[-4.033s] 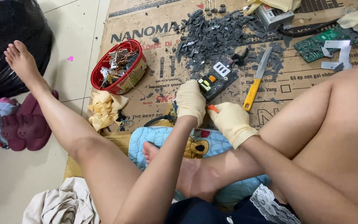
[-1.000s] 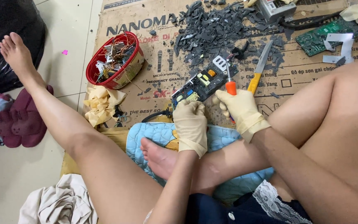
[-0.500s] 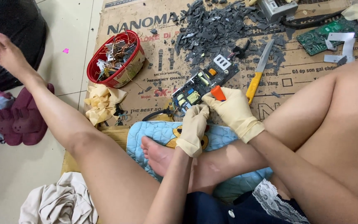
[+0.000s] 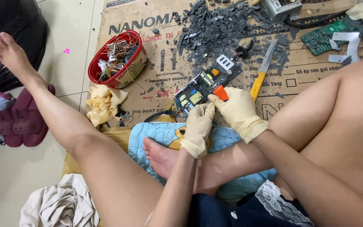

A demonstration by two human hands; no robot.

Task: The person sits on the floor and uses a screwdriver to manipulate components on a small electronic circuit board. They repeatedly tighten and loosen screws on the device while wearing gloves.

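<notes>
Moved: since half a second back our left gloved hand [image 4: 198, 128] has come up to the near edge of the board; the right gloved hand [image 4: 238, 110] sits lower on the orange handle.
Near: our two bare legs, a blue quilted cushion [image 4: 164, 134] under the foot, a pale cloth heap [image 4: 61, 206] at lower left.
Left hand: cream rubber glove, fingers curled, pressing the near end of the black power-supply circuit board [image 4: 206, 82].
Right hand: cream rubber glove, closed around the orange-handled tool [image 4: 220, 92]; tip is hidden, so we cannot tell where it bites.
Board: flat on the brown printed cardboard sheet [image 4: 148, 67], just past both hands, touching the left fingertips.
Mid: crumpled cream rag [image 4: 103, 103] left of the board; yellow-handled knife [image 4: 261, 75] right of it, near the right hand.
Far: red round tin of wire and metal scrap [image 4: 116, 59]; pile of dark grey plastic shards [image 4: 219, 29]; green circuit board [image 4: 328, 35] at top right.
Risk: we judge the tool could slip off a part and jab the left fingers, as they sit right beside it; thin gloves, bare legs near the shards.
Count: two gloved hands, two boards, one knife, one tin, one shard pile.
</notes>
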